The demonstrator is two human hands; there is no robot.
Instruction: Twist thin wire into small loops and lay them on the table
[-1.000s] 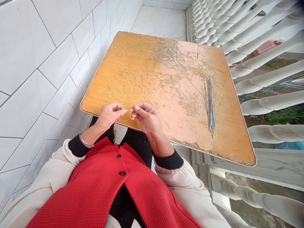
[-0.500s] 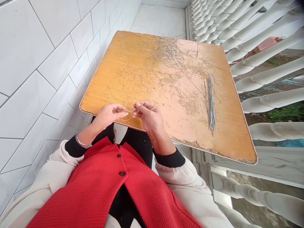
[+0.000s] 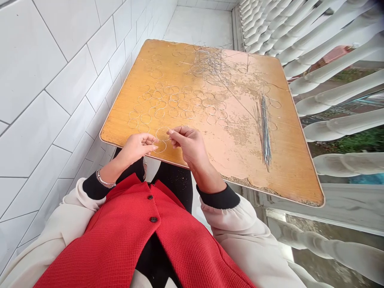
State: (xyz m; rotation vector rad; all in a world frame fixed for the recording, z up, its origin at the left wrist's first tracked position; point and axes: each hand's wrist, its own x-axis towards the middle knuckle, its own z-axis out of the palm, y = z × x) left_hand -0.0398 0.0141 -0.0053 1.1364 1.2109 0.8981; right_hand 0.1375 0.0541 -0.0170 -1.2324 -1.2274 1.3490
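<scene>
Over the table's front edge, I hold a thin wire bent into two joined loops (image 3: pixel 161 141), like a figure eight. My left hand (image 3: pixel 138 147) pinches the lower loop at its left side between thumb and fingers. The upper loop's right side is pinched by my right hand (image 3: pixel 187 141), thumb against forefinger. Beyond my hands, several similar looped wires (image 3: pixel 160 113) lie spread flat on the wooden tabletop (image 3: pixel 120 126). How the wire crosses between the two loops is too fine to make out.
A tangled heap of wires (image 3: pixel 211 62) sits at the table's far side. On the right lies a bundle of straight wires (image 3: pixel 265 134). A white tiled wall (image 3: pixel 72 84) runs along the left, and a white balustrade (image 3: pixel 339 130) stands at the right.
My left hand has shifted slightly left and my right hand slightly right at the wrist, so more of the two loops shows between them. Both still grip the wire.
</scene>
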